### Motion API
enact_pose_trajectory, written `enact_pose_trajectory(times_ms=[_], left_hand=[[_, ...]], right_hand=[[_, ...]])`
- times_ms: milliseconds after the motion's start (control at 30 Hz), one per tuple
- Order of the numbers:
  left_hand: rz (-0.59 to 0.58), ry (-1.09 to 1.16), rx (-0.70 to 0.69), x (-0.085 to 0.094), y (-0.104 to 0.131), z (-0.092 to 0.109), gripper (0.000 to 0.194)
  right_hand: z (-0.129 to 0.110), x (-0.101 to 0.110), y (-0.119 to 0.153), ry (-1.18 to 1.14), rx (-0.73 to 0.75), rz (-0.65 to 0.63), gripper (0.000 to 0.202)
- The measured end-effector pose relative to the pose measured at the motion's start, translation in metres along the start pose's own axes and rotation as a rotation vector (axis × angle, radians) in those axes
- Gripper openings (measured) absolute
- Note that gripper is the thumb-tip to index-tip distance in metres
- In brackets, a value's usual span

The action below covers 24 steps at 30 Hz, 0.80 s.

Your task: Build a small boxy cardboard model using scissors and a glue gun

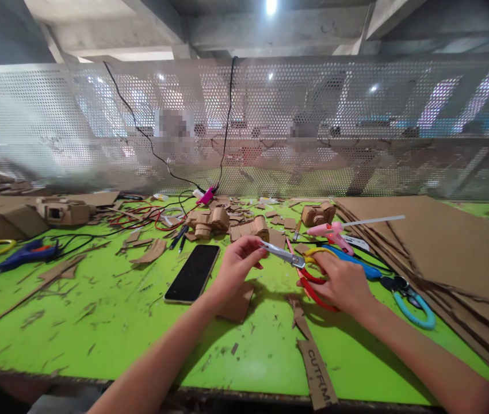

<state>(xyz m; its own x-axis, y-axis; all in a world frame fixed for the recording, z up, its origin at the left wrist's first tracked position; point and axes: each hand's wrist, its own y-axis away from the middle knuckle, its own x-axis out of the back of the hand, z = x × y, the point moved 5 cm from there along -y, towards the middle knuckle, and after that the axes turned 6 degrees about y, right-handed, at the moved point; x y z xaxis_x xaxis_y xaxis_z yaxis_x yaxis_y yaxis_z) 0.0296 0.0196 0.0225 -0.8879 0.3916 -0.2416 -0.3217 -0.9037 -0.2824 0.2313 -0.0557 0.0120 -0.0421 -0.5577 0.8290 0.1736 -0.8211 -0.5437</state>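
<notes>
My right hand (343, 283) grips the red and yellow handles of a pair of scissors (297, 260), whose blades point left. At the blade tips, my left hand (240, 261) has its thumb and fingers pinched together; what they hold, if anything, is too small to tell. Under my left wrist lies a brown cardboard piece (238, 303). A black phone (193, 273) rests just left of that hand. Below the scissors is a cardboard strip with printed letters (317, 374).
Cardboard models (210, 221) and scraps line the back. A pink glue gun (332, 233), blue-handled pliers (415, 310) and stacked cardboard sheets (443, 247) are at right. A blue glue gun (29, 255) lies left. Behind the green table (119, 345) stands a perforated screen (270, 115).
</notes>
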Motion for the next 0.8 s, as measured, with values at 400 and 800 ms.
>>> enact_pose_trajectory(times_ms=[400,800], left_hand=[[-0.032,-0.007,0.045,0.001,0.000,-0.004,0.027],[-0.065,-0.016,0.060,-0.003,0.001,-0.004,0.030]], right_hand=[[0.000,-0.001,-0.002,-0.047,-0.012,-0.200,0.035],[0.010,-0.011,-0.004,-0.254,-0.133,-0.229,0.040]])
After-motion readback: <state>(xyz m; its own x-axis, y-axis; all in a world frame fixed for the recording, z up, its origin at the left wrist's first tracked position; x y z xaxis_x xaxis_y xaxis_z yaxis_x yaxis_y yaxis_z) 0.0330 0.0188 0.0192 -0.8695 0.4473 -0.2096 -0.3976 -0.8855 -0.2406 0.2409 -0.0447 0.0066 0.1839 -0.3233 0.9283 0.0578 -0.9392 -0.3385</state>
